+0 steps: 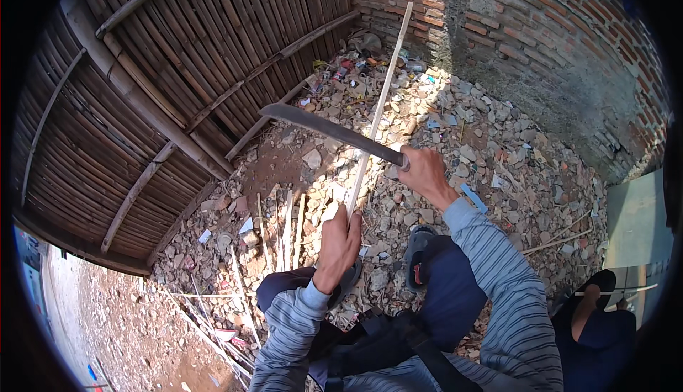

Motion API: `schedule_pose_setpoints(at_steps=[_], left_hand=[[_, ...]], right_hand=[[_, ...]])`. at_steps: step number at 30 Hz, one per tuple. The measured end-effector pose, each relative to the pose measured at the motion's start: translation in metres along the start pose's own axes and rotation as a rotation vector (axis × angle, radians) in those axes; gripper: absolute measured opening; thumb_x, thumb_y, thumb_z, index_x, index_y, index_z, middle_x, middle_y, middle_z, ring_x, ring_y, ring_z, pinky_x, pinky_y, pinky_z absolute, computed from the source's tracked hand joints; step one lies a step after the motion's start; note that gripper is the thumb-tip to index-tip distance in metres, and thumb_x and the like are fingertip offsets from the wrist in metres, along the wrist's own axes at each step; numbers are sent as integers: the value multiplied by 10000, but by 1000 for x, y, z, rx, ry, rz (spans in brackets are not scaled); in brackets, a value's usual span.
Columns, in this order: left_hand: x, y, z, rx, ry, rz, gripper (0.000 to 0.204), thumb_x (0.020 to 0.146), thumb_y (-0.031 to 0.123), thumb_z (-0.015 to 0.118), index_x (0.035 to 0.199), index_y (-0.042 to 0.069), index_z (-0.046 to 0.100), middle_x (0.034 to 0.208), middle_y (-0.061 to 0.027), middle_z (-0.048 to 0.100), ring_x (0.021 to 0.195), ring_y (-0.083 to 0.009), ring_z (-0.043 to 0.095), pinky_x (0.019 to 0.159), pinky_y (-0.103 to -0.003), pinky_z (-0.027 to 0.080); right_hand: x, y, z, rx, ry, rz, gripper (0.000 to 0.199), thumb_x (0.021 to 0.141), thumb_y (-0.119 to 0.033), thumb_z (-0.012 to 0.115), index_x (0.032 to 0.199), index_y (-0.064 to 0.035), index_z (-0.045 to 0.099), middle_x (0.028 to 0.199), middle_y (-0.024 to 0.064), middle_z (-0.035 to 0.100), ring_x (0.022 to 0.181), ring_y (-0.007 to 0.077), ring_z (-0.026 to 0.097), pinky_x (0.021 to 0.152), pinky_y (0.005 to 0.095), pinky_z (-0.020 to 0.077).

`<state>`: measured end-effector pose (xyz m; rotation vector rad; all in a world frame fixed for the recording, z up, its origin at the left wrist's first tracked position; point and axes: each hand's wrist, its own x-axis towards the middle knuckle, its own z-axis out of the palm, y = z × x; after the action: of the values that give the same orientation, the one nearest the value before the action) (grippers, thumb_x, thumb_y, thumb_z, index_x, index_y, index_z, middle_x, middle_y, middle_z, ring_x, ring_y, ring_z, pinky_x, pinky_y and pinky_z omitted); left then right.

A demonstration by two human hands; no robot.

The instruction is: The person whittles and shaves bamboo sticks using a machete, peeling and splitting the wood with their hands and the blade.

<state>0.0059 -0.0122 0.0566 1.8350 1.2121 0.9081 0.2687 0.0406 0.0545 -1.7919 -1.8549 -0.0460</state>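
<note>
The right hand (425, 170) hides the machete (331, 131) handle.

An outdoor corner in bright sunlight. A red brick wall (541, 29) stands at the back; to its left leans a fence of split bamboo slats (142, 93) — dark, with crosswise poles. The ground (498, 157) below the wall is rubble, broken stone and litter; a pale concrete slab (637, 221) lies at the wall's right end.
</note>
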Motion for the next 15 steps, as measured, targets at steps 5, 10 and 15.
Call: schedule_pose_setpoints(at_steps=[5, 10, 15], left_hand=[[-5, -12, 6, 60, -47, 35, 331, 1055, 211, 571, 874, -64, 534, 600, -256, 522, 534, -396, 539, 530, -501, 393], [4, -14, 14, -55, -64, 24, 359, 1063, 243, 548, 856, -48, 516, 584, -137, 457, 542, -206, 407, 527, -429, 344], [11, -23, 19, -120, -53, -34, 348, 1051, 218, 545, 857, -70, 519, 598, -255, 494, 525, -389, 503, 555, -513, 382]], right_hand=[[-2, 29, -8, -43, 97, 116, 140, 806, -176, 725, 802, -37, 712, 629, 165, 683, 590, 356, 714, 597, 478, 570], [-15, 10, 0, 9, 71, -15, 126, 791, -181, 739, 849, -71, 720, 606, 164, 666, 583, 357, 706, 577, 481, 555], [-32, -24, 10, 17, -110, -226, 225, 716, -187, 767, 888, -67, 685, 621, 171, 672, 627, 377, 722, 597, 500, 567]])
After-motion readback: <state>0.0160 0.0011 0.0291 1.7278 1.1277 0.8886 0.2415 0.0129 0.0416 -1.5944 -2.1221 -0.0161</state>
